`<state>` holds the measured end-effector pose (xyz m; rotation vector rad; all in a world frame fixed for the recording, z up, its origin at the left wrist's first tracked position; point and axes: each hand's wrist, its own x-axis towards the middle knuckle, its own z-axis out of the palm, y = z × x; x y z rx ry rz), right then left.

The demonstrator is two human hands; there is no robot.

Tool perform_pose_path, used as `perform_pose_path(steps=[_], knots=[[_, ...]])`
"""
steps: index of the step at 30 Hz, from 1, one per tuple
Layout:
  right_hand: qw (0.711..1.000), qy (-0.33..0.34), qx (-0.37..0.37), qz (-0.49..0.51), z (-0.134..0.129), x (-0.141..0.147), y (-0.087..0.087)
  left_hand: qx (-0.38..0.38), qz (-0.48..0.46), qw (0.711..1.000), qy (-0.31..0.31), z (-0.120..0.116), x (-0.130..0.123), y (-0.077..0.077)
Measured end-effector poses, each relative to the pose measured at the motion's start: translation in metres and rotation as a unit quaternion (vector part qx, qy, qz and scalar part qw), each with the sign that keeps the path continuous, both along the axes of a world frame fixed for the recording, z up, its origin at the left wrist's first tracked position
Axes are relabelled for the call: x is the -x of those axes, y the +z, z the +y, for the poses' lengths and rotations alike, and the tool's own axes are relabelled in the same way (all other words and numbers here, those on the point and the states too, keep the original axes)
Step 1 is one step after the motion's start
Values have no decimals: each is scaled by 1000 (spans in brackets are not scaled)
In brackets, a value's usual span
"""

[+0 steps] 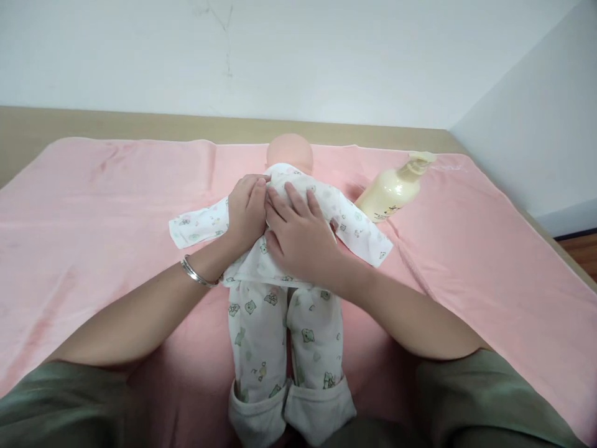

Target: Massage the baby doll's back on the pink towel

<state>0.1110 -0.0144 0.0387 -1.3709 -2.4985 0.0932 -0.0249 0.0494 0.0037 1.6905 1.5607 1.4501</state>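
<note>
Shirt [255, 267] and trousers [261, 348] are covering the doll [290, 150], which is lying at the center of the frame on a pink blanket [93, 242], head toward the top. From the head view I am not making out which way it is facing. I am resting my right hand [305, 239] open, palm down, fingers spread over the shirt; it is gripping nothing that I can see. My left hand [246, 211] is lying just beside it, fingers together and partly bent; whether it is pinching cloth, I cannot tell. I am judging the step in hand as pressing or smoothing the shirt. From this hold, any move is calling for light, even pressure and a clean release, so the cloth isn't dragging. Both sleeves are spreading outward, and a pump bottle [392, 190] is sitting near the right one, upper right of the frame.
</note>
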Motion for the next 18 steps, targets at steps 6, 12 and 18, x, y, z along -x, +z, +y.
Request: perform_pose_path(steps=[6, 12, 18], knots=[[993, -68, 67, 68, 48, -22, 3, 8, 29, 1000, -4, 1, 2, 0], [994, -108, -8, 28, 6, -2, -3, 5, 14, 1000, -5, 1, 2, -1], [999, -29, 14, 29, 5, -3, 0, 15, 8, 1000, -1, 1, 3, -1]])
